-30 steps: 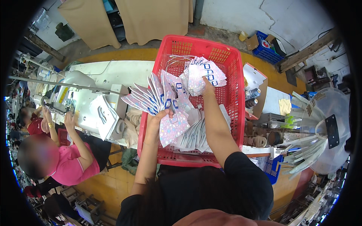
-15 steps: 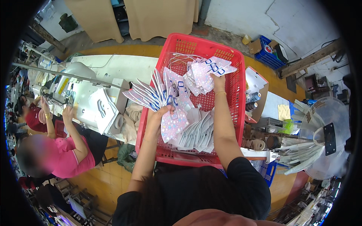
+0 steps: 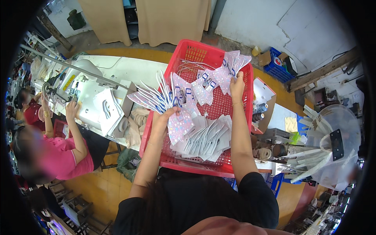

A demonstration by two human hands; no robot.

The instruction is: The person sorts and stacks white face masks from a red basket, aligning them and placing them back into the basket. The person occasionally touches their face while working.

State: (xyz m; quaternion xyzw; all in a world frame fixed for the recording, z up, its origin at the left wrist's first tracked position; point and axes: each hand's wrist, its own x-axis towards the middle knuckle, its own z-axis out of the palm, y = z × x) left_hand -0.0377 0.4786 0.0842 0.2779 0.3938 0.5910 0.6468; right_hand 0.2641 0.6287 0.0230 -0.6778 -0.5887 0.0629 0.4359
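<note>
A red plastic basket (image 3: pixel 169 76) stands before me. Over its left side my left hand (image 3: pixel 166 116) is closed on a fanned bunch of pink speckled fabric pieces (image 3: pixel 181 131) with blue markings and white edges. My right hand (image 3: pixel 237 87) grips a smaller bunch of the same pieces (image 3: pixel 239 62) near the basket's right rim. Several more speckled pieces (image 3: pixel 205 94) hang or lie between the two bunches; whether they are joined to either is unclear. Toward the near side of the basket lies a row of white pieces (image 3: pixel 207 137), overlapping one another.
On the left, a sewing machine (image 3: pixel 84 72) and white cut pieces (image 3: pixel 106 111) sit on a white table (image 3: pixel 133 64). A person in pink (image 3: pixel 66 152) works there. A box of thread spools (image 3: pixel 263 98) stands right of the basket, near a clear round disc (image 3: pixel 348 129).
My right hand has moved right and slightly down, drawing its bunch toward the basket's right rim. More speckled pieces now stretch between the hands. My left hand keeps its hold.
</note>
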